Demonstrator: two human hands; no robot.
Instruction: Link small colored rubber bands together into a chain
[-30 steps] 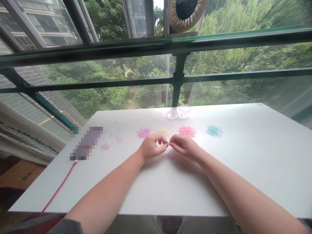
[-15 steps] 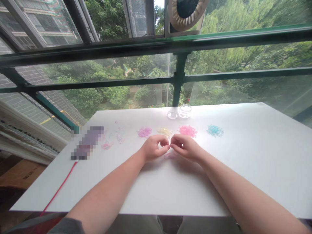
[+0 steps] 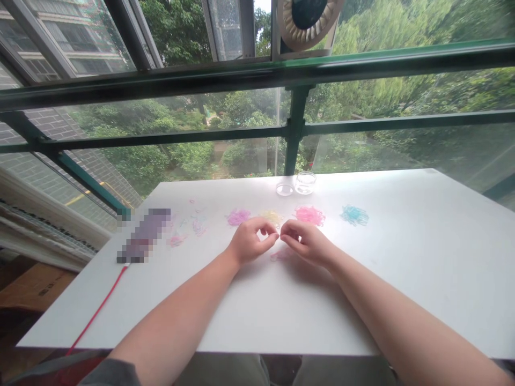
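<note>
My left hand (image 3: 256,239) and my right hand (image 3: 301,238) face each other above the white table, their pinched fingertips almost meeting. Thumb and forefinger are closed on each; whatever they hold is too small to make out. Just below them on the table lie a few pink loops (image 3: 277,257), likely small rubber bands. Beyond the hands are piles of thin bands: purple (image 3: 238,217), yellow (image 3: 271,217), partly behind my left hand, pink (image 3: 309,215) and teal (image 3: 354,215).
A clear round jar (image 3: 306,184) and its lid (image 3: 285,190) stand at the table's far edge. Loose mixed bands (image 3: 198,225) are scattered on the left, beside a blurred-out dark object (image 3: 145,236) with a red cord (image 3: 98,308). Green railing (image 3: 298,128) and windows rise behind the table.
My hands have moved very slightly, and a narrow gap now shows between the fingertips, which were touching before. The piles lie as they did.
</note>
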